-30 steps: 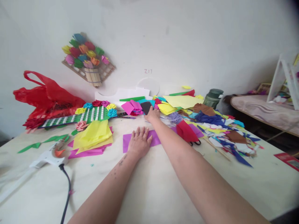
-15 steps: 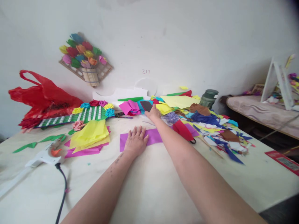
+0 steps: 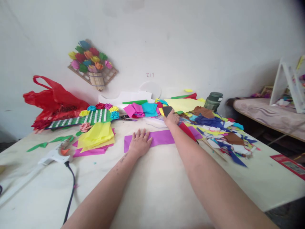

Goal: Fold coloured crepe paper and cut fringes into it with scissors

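One purple strip [image 3: 162,137] lies flat on the counter [image 3: 152,190] in front of me, and my left hand [image 3: 140,143] rests palm down near its left end, fingers a little spread and pointing away. That hand's grip is open and clasps nothing; it only lies over the paper. My right arm stretches farther out, its forearm crossing above the strip, and the right hand [image 3: 172,117] has its grip closed about one dark flat rectangle [image 3: 167,110], at the far side of the counter beyond the strip. How tightly the fingers hold it I cannot tell from here. More purple paper shows past the forearm, though I can't make out whether it belongs to the same strip. One red piece [image 3: 188,132] is partly hidden by that forearm.

Just left of the rectangle I see one blue sheet [image 3: 150,108], with magenta pieces [image 3: 130,110] beside it. To my left sits a stack of yellow sheets [image 3: 96,135] on top of pink sheets [image 3: 90,152]. Behind that stands one green-and-white panel [image 3: 98,117] with six paper flowers [image 3: 91,108] by it: two yellow, two blue, one red, one magenta. One salmon flower [image 3: 85,127] lies nearer. On my right I get a heap of scraps [image 3: 228,140], too jumbled to count, and behind it one green bottle [image 3: 213,101]. One red bag [image 3: 59,100] fills the far left corner.
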`<control>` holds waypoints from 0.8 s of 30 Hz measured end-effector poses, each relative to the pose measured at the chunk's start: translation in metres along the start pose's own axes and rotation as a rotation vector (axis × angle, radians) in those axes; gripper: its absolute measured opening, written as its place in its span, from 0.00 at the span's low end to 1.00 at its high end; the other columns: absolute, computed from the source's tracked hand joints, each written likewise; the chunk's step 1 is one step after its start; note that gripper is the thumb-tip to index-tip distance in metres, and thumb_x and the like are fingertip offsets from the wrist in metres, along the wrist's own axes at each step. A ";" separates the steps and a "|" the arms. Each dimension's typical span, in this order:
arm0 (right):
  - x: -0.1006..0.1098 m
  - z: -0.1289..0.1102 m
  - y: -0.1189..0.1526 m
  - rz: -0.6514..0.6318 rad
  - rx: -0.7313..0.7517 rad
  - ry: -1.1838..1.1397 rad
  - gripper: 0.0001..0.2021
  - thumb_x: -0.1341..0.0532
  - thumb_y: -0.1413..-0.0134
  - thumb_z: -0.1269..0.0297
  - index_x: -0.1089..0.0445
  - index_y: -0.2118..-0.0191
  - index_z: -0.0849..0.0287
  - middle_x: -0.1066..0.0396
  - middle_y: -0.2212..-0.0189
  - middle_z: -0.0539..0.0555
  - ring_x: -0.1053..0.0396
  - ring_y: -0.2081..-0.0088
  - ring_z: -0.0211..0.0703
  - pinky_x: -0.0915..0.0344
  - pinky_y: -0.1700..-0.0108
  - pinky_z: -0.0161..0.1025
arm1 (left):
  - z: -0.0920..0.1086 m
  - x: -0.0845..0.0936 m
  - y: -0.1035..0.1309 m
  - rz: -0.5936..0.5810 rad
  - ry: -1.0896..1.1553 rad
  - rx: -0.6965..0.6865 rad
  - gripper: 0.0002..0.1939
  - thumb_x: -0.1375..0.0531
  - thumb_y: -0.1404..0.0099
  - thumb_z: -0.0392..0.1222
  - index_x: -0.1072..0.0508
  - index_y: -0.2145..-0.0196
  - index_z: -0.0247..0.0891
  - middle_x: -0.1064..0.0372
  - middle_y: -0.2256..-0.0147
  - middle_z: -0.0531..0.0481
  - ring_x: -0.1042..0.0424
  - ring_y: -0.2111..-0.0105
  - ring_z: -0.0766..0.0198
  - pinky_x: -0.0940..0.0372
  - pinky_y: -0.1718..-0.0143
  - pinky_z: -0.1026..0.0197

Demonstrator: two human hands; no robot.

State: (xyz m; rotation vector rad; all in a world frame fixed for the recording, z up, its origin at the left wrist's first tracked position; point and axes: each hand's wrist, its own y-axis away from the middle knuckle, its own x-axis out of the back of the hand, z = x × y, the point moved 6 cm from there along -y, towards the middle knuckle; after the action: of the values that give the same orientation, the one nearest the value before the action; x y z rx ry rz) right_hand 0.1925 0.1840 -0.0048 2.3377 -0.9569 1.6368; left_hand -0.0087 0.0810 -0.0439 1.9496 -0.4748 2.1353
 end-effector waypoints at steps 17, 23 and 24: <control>0.012 -0.034 0.022 0.086 0.397 0.098 0.23 0.45 0.53 0.64 0.40 0.49 0.64 0.48 0.44 0.65 0.50 0.45 0.57 0.60 0.45 0.53 | -0.039 0.011 -0.007 0.246 0.990 0.276 0.32 0.60 0.36 0.53 0.54 0.38 0.35 0.61 0.39 0.46 0.59 0.39 0.60 0.59 0.41 0.55; 0.001 -0.064 0.075 -0.018 0.680 0.004 0.23 0.50 0.47 0.61 0.41 0.46 0.65 0.50 0.41 0.61 0.54 0.41 0.51 0.63 0.41 0.47 | -0.052 0.009 -0.006 0.398 1.127 0.338 0.33 0.57 0.37 0.52 0.50 0.40 0.27 0.54 0.40 0.42 0.54 0.40 0.61 0.57 0.41 0.61; -0.004 -0.068 0.086 -0.045 0.750 0.005 0.25 0.51 0.46 0.58 0.43 0.44 0.64 0.52 0.40 0.60 0.57 0.40 0.50 0.67 0.40 0.47 | -0.051 0.009 -0.007 0.399 1.087 0.315 0.33 0.57 0.37 0.52 0.50 0.40 0.26 0.55 0.40 0.41 0.54 0.40 0.61 0.58 0.41 0.61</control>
State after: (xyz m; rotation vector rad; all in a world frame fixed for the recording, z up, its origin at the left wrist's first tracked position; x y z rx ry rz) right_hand 0.0888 0.1485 -0.0020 2.7369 -0.2881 2.2659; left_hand -0.0546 0.1060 -0.0384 0.5265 -0.3142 3.2125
